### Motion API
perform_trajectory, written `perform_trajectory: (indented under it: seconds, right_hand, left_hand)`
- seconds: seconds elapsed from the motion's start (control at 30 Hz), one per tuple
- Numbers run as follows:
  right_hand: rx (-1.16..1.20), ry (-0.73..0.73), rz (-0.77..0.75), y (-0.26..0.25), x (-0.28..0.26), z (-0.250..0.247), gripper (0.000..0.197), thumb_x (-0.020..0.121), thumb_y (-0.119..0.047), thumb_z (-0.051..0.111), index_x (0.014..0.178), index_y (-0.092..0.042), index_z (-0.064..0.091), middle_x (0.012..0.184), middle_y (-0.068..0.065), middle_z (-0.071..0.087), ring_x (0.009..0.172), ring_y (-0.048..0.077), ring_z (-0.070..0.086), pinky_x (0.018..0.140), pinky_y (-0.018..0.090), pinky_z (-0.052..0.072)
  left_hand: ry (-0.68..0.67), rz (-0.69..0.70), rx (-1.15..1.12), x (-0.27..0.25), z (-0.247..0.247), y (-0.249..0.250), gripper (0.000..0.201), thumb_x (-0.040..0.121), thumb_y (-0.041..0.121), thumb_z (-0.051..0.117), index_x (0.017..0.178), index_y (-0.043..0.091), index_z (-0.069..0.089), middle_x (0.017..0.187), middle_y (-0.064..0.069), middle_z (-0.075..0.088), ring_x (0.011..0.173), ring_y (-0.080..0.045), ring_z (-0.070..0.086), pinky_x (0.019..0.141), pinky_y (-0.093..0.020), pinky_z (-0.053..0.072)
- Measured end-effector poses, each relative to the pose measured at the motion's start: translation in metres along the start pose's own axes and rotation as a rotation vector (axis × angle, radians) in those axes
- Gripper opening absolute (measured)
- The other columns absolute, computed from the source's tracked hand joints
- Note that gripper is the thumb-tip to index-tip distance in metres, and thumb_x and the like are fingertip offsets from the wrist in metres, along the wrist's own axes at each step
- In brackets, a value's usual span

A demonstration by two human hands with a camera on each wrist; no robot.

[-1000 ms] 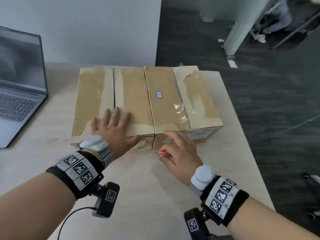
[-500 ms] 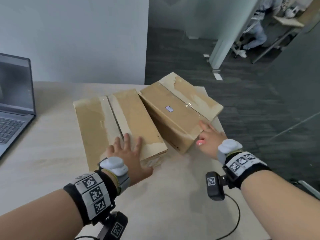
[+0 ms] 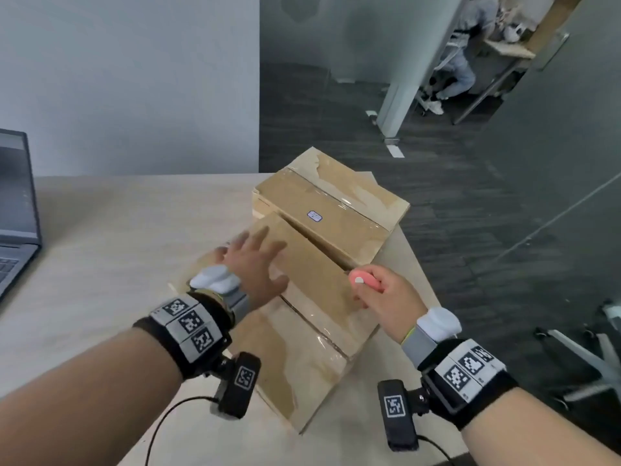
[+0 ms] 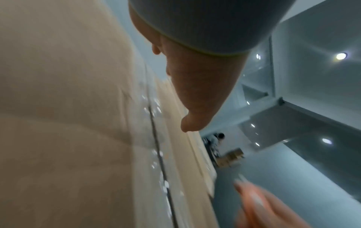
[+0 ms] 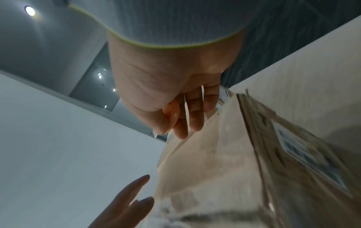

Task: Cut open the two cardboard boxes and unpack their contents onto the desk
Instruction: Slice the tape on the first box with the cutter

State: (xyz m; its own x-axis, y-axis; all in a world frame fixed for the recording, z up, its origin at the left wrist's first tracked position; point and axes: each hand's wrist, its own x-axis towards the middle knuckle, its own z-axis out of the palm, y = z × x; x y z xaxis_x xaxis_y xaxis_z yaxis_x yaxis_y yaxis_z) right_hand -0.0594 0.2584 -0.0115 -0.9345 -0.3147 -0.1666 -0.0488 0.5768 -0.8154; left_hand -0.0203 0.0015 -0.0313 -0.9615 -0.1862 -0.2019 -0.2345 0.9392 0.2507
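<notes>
Two taped brown cardboard boxes lie at an angle on the pale desk [image 3: 100, 264]. The near box [image 3: 302, 351] runs towards me, and its taped seam [image 4: 156, 138] is closed. The far box [image 3: 339, 203] carries a small white label [image 3: 314, 215] and touches the near one. My left hand [image 3: 258, 253] rests flat on the near box's top with fingers spread. My right hand [image 3: 369, 292] hovers at that box's right edge and grips a pink cutter [image 3: 364, 279]. The right wrist view shows the cutter [image 5: 171, 114] tucked between thumb and fingers; I cannot see its blade.
An open grey laptop [image 3: 16, 230] sits at the desk's left edge. The boxes lie close to the desk's right edge, with dark floor beyond. A chair base [image 3: 591, 358] stands on the floor at right. A person [image 3: 460, 62] sits far behind a glass partition.
Both boxes have swung from side by side to a diagonal, the near one pulled towards me. My right hand left the far box and now holds the cutter up beside the near box.
</notes>
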Motion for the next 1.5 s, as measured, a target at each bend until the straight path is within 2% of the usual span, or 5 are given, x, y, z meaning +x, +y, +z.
perform_trajectory:
  seconds: [0.07,0.17,0.43,0.67,1.5]
  right_hand:
    - [0.047,-0.060,0.028,-0.003,-0.011,0.013,0.030,0.094,-0.023,0.060,0.096,-0.052,0.069,0.081,-0.009,0.072,0.067,0.010,0.064,0.078,0.035,0.057]
    - [0.051,-0.107,0.052,-0.005,-0.026,0.025,0.033,0.094,-0.023,0.059,0.095,-0.055,0.068,0.075,-0.010,0.069,0.064,0.007,0.060,0.067,0.028,0.053]
    - [0.037,-0.061,0.115,0.006,-0.049,0.047,0.013,0.091,-0.029,0.059,0.092,-0.036,0.070,0.090,-0.012,0.075,0.085,0.016,0.071,0.077,0.035,0.056]
    - [-0.152,-0.115,-0.015,0.015,-0.063,0.079,0.011,0.096,-0.028,0.064,0.101,-0.033,0.073,0.100,-0.016,0.069,0.097,-0.001,0.061,0.090,0.024,0.048]
    - [-0.379,-0.214,-0.150,0.007,-0.089,0.124,0.020,0.094,-0.020,0.061,0.110,-0.026,0.072,0.106,-0.014,0.057,0.097,0.005,0.054,0.086,0.018,0.042]
  left_hand:
    - [-0.060,-0.162,-0.014,0.014,-0.003,-0.033,0.088,0.079,0.072,0.054,0.154,0.052,0.012,0.170,0.006,0.003,0.155,-0.033,0.012,0.119,-0.060,0.024]
    - [-0.116,-0.223,-0.007,0.011,0.001,-0.043,0.090,0.071,0.078,0.052,0.149,0.049,0.018,0.154,-0.003,0.038,0.132,-0.039,0.045,0.099,-0.057,0.048]
    - [-0.299,0.029,0.026,-0.035,0.026,-0.029,0.103,0.050,0.085,0.054,0.139,0.043,0.021,0.113,0.003,0.059,0.090,-0.026,0.066,0.079,-0.045,0.057]
    - [-0.433,0.214,-0.205,-0.050,0.062,-0.039,0.125,0.051,0.075,0.080,0.147,0.067,0.000,0.167,0.013,0.004,0.133,-0.025,0.051,0.105,-0.042,0.048]
    - [-0.505,0.224,-0.549,-0.085,0.099,-0.034,0.120,0.046,0.068,0.085,0.139,0.076,0.009,0.158,0.016,0.016,0.134,-0.021,0.045,0.104,-0.039,0.048]
